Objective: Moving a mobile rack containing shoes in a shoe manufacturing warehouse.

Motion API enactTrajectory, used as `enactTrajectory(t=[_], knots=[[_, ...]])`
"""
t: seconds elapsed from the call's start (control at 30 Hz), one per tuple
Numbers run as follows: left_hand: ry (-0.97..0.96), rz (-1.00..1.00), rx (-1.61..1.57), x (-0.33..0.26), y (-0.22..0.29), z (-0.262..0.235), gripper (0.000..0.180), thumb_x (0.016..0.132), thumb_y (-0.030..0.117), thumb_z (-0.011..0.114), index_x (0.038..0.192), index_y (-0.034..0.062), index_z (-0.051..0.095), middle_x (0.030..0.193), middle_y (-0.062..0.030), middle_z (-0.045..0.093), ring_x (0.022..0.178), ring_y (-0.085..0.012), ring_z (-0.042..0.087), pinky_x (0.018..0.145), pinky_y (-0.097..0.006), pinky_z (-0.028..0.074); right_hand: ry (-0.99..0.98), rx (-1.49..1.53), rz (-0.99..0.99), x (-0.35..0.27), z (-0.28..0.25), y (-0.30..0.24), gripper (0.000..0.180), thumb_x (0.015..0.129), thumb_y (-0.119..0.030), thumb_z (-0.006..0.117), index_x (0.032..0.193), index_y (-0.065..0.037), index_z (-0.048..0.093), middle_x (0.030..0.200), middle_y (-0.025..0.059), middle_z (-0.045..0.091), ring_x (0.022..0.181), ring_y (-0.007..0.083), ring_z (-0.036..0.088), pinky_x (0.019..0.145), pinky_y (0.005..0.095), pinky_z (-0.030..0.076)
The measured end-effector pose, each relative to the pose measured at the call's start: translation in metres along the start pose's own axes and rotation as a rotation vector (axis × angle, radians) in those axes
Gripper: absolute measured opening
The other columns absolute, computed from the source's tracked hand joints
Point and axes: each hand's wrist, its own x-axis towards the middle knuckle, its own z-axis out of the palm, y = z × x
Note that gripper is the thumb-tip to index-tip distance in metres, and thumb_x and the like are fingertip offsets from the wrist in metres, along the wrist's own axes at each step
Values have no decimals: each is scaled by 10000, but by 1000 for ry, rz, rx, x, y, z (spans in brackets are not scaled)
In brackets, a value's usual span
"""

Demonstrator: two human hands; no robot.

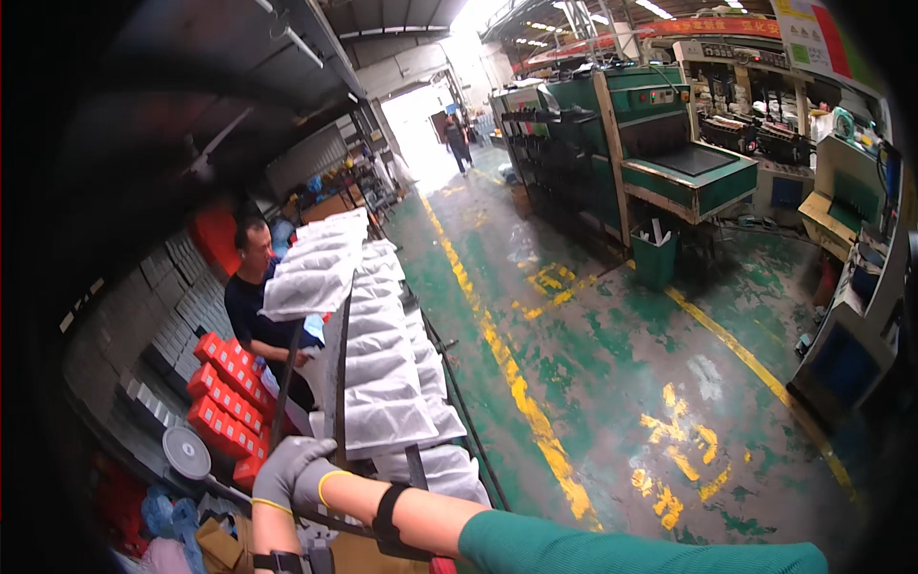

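Both my hands wear grey gloves with yellow cuffs and meet close together at the near end of a dark metal rack (337,368). My left hand (277,467) is closed at the lower end of a dark upright bar (288,387) of the rack. Pressed against it, my right hand (312,478) is closed too; its fingers are mostly hidden, and what they hold cannot be made out. Just beyond the gloves, white cloth-like bags (382,416) lie in overlapping rows along the rack, with a higher tier of white bags (320,273) farther off.
Left of the rack stands a person (253,306) in dark clothing, beside stacked red boxes (228,387). A round grey fan-like disc (186,452) is nearer. Green machine (684,177) and bin (655,258) stand right of the yellow-lined aisle (497,354). Another person (457,143) is far ahead.
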Motion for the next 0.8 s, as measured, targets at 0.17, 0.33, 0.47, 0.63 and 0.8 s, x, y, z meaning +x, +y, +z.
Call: enactTrajectory(t=[0.17, 0.33, 0.47, 0.63, 0.8], knots=[[68, 48, 45, 3, -10, -9, 411, 856, 357, 629, 921, -45, 689, 885, -180, 698, 806, -242, 659, 770, -347, 491, 22, 30, -34, 10, -2, 4, 318, 802, -361, 594, 1029, -170, 706, 1174, 138, 634, 1184, 302, 524, 1001, 463, 378], [73, 4, -55, 8, 1, -3, 416, 890, 353, 572, 947, -48, 668, 900, -192, 689, 832, -269, 651, 785, -353, 479, 39, 74, -30, 16, 4, 19, 327, 796, -369, 597, 1020, -159, 709, 1165, 149, 637, 1176, 310, 529, 1003, 454, 381], [64, -42, 44, 5, 7, -6, 427, 911, 367, 523, 971, -34, 657, 927, -203, 682, 872, -299, 650, 807, -364, 472, -23, 38, 0, 26, 8, 19, 349, 785, -371, 605, 1029, -145, 711, 1164, 162, 637, 1162, 307, 540, 1007, 451, 382], [49, -48, -20, 5, -1, -3, 414, 915, 360, 512, 992, -22, 652, 936, -199, 681, 878, -290, 646, 815, -356, 468, -32, 96, 0, 10, 1, 18, 380, 790, -388, 601, 1059, -139, 701, 1207, 153, 625, 1168, 304, 541, 1019, 446, 372], [55, -115, -31, 9, 5, -3, 405, 924, 349, 497, 1016, -15, 652, 969, -189, 684, 899, -291, 644, 822, -353, 466, 8, 59, 9, -2, -9, 17, 401, 800, -387, 598, 1105, -143, 689, 1251, 136, 612, 1208, 300, 520, 1026, 446, 361]])
